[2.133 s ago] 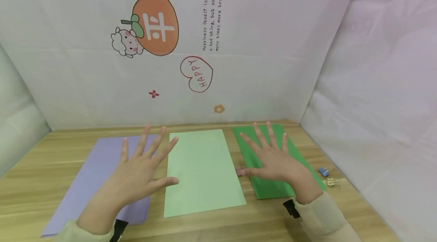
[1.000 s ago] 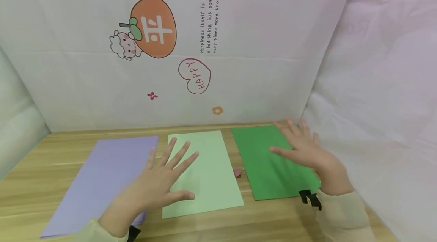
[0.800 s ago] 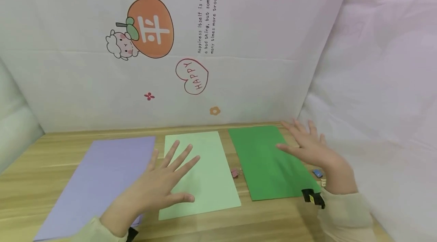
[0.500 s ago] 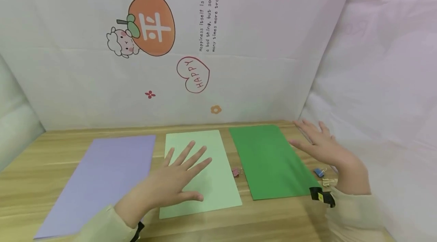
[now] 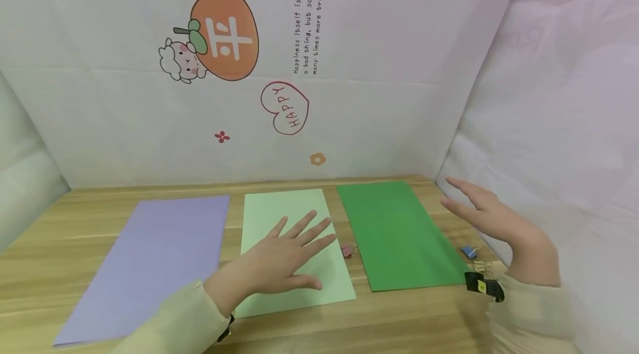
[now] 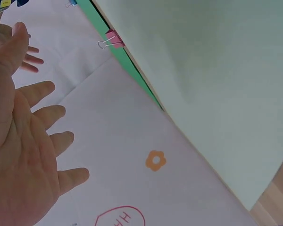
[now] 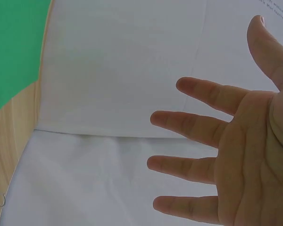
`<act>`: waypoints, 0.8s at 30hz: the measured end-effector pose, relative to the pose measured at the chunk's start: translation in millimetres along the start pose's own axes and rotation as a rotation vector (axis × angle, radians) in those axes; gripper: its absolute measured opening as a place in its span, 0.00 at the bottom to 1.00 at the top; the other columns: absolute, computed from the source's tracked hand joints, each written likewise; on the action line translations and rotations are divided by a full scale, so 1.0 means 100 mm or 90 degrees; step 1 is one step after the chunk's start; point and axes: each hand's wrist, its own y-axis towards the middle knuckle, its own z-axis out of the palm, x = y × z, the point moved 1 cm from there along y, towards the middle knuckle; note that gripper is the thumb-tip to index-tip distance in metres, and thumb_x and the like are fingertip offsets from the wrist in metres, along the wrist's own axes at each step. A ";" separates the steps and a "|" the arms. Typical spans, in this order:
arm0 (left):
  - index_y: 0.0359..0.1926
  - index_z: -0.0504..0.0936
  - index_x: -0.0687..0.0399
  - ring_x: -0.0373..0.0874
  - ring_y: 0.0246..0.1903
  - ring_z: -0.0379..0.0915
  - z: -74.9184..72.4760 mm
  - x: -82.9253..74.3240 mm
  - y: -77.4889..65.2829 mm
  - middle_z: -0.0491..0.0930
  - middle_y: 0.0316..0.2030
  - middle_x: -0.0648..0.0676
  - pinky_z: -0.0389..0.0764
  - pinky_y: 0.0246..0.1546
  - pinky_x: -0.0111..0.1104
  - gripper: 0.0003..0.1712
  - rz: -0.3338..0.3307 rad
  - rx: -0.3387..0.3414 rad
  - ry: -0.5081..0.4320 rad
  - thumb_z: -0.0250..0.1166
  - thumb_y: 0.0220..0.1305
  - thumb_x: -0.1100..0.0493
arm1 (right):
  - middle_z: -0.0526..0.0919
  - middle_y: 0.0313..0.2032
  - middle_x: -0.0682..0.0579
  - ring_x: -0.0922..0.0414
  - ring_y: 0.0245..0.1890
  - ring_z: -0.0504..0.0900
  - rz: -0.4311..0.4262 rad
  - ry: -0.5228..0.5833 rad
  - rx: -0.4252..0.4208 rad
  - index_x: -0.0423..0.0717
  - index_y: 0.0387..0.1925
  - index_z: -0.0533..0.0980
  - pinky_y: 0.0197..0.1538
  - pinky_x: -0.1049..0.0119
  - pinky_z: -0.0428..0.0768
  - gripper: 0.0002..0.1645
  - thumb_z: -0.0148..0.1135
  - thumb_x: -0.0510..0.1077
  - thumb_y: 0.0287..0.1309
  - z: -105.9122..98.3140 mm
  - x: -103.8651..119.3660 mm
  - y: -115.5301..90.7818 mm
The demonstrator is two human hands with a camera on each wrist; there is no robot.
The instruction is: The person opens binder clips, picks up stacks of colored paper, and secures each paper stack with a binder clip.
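Note:
My left hand [image 5: 282, 259], fingers straight and spread, hovers over the light green sheet [image 5: 269, 212] and holds nothing. To the right of the dark green sheet [image 5: 399, 237], my right hand [image 5: 491, 215] is raised with straight fingers, near the side cloth. Its palm and spread fingers [image 7: 193, 127] show in the right wrist view. A pink binder clip [image 5: 346, 250] lies between the two green sheets. Beside the dark green sheet lie a blue binder clip [image 5: 469, 252] and a pale yellow binder clip [image 5: 482, 267], close to my right wrist. A purple sheet [image 5: 145, 271] lies at the left.
The sheets and clips lie on a wood-grain table [image 5: 309, 334]. A white printed cloth [image 5: 359, 132] stands behind it, and white cloth [image 5: 564, 176] closes off the right side. A black strap [image 5: 484, 286] sits at my right wrist.
My left hand has moved right, from over the purple sheet to over the light green one. My right hand has moved right, off the dark green sheet, and turned edge-on. The sheets stay put.

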 end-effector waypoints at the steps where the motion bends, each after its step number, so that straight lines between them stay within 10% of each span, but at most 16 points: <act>1: 0.79 0.51 0.38 0.51 0.79 0.29 0.00 -0.01 0.03 0.40 0.80 0.46 0.51 0.72 0.64 0.47 0.002 0.005 0.002 0.51 0.66 0.27 | 0.48 0.74 0.25 0.24 0.71 0.46 0.006 0.002 0.004 0.35 0.77 0.44 0.63 0.23 0.54 0.44 0.46 0.57 0.75 0.00 -0.02 0.00; 24: 0.78 0.54 0.36 0.45 0.79 0.41 0.14 -0.33 0.76 0.48 0.79 0.43 0.60 0.74 0.49 0.42 0.091 0.078 0.119 0.51 0.68 0.30 | 0.53 0.66 0.15 0.18 0.63 0.55 0.203 -0.095 0.131 0.16 0.67 0.53 0.58 0.26 0.65 0.55 0.38 0.68 0.73 -0.03 -0.65 -0.08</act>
